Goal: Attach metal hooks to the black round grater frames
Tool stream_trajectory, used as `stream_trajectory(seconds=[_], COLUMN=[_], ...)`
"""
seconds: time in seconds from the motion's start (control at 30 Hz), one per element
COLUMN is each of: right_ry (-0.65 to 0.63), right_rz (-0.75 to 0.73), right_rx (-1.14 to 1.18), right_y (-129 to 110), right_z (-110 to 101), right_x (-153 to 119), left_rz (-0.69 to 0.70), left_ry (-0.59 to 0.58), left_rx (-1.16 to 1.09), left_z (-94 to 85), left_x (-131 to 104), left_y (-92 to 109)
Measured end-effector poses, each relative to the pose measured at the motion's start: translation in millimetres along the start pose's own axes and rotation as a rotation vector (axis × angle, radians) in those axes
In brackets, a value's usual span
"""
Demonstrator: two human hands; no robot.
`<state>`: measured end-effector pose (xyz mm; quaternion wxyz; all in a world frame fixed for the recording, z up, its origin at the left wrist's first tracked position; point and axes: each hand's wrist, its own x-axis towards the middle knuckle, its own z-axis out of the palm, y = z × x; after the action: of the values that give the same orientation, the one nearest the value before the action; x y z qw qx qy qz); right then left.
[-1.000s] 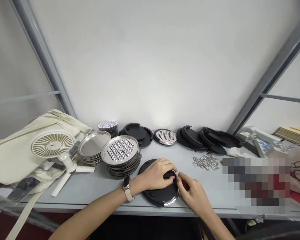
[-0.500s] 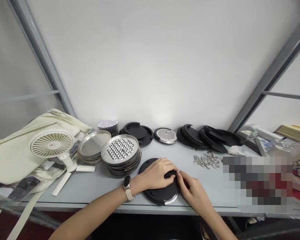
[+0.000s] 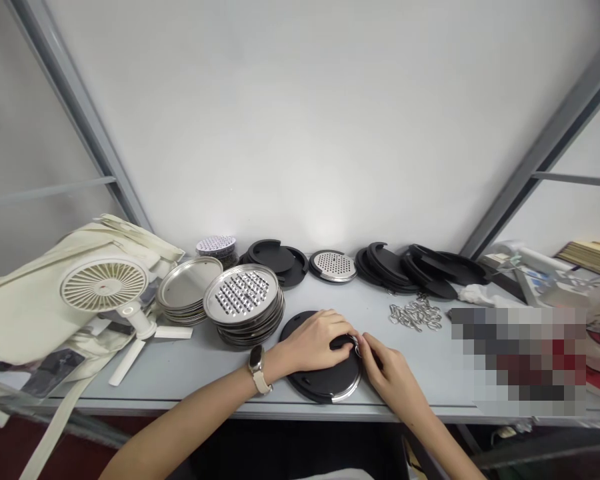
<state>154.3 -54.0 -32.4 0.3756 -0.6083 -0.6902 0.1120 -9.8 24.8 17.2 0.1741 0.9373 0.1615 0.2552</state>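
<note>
A black round disc (image 3: 325, 385) with a silver metal rim showing along its lower right lies flat near the table's front edge. Across its top rests my left hand (image 3: 317, 341), thumb and fingers closed around the disc's right side. At that side my right hand (image 3: 387, 377) pinches a small silver metal ring (image 3: 358, 349) with thumb and forefinger, close to the left fingertips. The fingers partly hide the ring, and I cannot tell whether it passes through the disc. A loose pile of similar metal rings (image 3: 415, 315) lies to the right.
Left of the disc stand a stack of metal grater plates (image 3: 243, 293) and a stack of plain metal plates (image 3: 187, 287). Black round holders (image 3: 387, 267) and a grater in its holder (image 3: 334, 265) line the wall. A white fan (image 3: 105, 287) stands far left by a cream bag (image 3: 25, 313).
The silver ring now shows more clearly between my fingertips. My right fingers have shifted slightly at the disc's right edge, while my left hand stays on the disc.
</note>
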Motion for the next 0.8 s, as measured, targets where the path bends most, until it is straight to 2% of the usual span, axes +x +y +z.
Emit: stream_trajectory(seconds=[0.8], right_ry=[-0.057], right_rz=[-0.004], right_rx=[0.087], right_y=[1.8], right_z=[1.8], right_x=[-1.0], left_rz=[-0.002], left_ry=[0.019], left_rx=[-0.069], left_z=[3.0], left_x=[0.8], left_y=[-4.3])
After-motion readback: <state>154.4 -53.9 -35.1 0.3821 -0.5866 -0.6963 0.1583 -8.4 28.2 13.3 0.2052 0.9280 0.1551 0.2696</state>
